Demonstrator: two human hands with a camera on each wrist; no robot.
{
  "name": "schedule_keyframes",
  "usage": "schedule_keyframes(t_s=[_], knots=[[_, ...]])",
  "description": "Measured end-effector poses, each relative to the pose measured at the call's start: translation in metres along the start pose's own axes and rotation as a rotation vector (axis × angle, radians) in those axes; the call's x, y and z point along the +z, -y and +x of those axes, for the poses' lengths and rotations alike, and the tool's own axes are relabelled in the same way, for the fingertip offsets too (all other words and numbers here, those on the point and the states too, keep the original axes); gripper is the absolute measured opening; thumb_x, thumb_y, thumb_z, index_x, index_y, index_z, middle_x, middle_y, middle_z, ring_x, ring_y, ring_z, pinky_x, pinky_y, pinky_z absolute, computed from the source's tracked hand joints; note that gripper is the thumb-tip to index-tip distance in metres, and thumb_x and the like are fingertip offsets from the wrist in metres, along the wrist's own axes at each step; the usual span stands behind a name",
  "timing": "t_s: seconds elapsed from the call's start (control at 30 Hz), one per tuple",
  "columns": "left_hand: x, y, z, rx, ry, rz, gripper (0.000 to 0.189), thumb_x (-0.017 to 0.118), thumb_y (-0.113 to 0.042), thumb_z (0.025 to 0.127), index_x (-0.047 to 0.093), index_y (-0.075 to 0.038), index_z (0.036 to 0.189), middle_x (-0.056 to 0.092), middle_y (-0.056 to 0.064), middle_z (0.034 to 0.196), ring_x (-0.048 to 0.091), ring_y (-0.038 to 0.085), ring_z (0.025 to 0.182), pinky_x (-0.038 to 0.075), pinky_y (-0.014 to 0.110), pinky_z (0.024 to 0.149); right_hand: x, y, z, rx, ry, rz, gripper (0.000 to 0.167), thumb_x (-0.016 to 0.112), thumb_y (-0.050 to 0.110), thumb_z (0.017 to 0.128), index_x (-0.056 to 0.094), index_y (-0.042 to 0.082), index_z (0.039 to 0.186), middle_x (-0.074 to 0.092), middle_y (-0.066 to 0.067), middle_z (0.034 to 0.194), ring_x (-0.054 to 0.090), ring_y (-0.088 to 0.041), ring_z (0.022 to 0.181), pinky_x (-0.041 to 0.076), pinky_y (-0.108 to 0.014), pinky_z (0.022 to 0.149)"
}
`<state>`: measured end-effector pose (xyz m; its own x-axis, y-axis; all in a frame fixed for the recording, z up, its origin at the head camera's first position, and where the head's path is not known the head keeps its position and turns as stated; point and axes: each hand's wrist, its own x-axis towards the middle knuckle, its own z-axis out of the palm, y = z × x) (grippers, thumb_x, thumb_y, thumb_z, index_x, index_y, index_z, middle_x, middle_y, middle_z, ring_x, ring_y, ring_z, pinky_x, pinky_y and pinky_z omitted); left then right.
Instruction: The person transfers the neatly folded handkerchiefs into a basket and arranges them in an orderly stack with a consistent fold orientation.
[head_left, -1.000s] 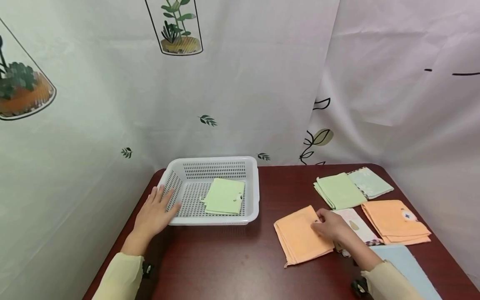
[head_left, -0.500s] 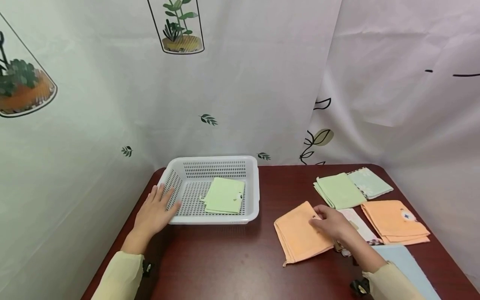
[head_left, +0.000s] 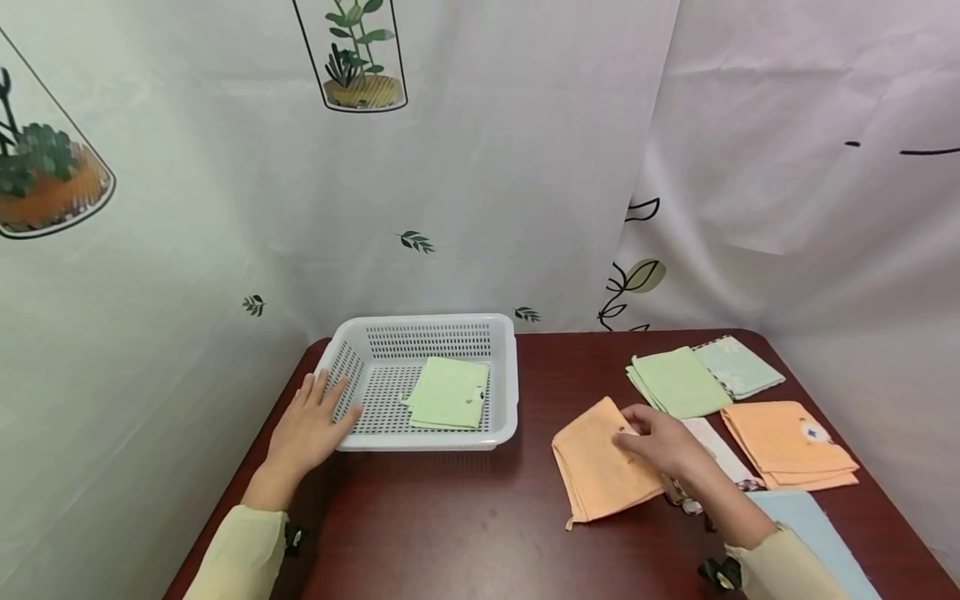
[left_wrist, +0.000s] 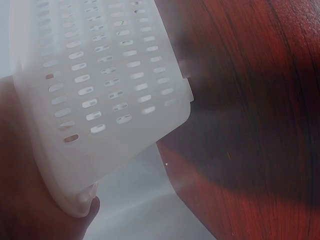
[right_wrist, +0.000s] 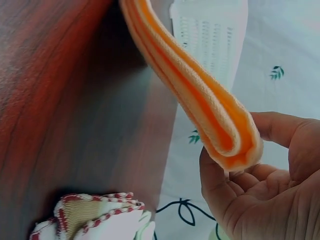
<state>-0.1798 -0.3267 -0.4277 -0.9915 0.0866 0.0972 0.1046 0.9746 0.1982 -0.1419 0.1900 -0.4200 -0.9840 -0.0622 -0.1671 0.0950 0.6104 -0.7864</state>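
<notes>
My right hand (head_left: 663, 442) pinches the right edge of a folded orange hand towel (head_left: 600, 467) between thumb and fingers. In the right wrist view the layered fold of this orange towel (right_wrist: 192, 85) stands raised at a slant above the table, with a loop at its near corner in the head view. My left hand (head_left: 307, 429) lies with spread, straight fingers on the front left corner of a white plastic basket (head_left: 420, 442). The left wrist view shows the basket's slotted wall (left_wrist: 120, 145) beside that hand. Inside the basket lies a folded light green towel (head_left: 450, 392).
On the right of the dark red table (head_left: 420, 533) lie another green towel (head_left: 681, 382), a pale mint towel (head_left: 738, 367), a second orange towel (head_left: 780, 442), a white patterned towel (head_left: 716, 446) partly behind my right hand, and a blue towel (head_left: 806, 525). A printed curtain (head_left: 465, 183) hangs behind.
My right hand has raised the orange towel's right edge and shifted slightly left and away with it, tilting the towel. The left hand and basket have stayed in place.
</notes>
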Motion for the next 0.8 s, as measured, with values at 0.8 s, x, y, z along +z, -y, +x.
schedule_keyframes(t_s=[0.8], knots=[[-0.001,-0.002,-0.001,-0.008,0.005,0.010,0.080,0.043,-0.058,0.102,0.034,-0.001,0.156,0.015,0.032,0.164,0.008,0.051,0.152,0.014,0.063,0.121,-0.015,0.026,-0.002,-0.096,-0.017,-0.029,0.034,0.074,0.020,0.092,0.064,0.001,0.119,0.068,-0.005,0.090,0.059,-0.016,0.073,0.047,-0.033,0.067]])
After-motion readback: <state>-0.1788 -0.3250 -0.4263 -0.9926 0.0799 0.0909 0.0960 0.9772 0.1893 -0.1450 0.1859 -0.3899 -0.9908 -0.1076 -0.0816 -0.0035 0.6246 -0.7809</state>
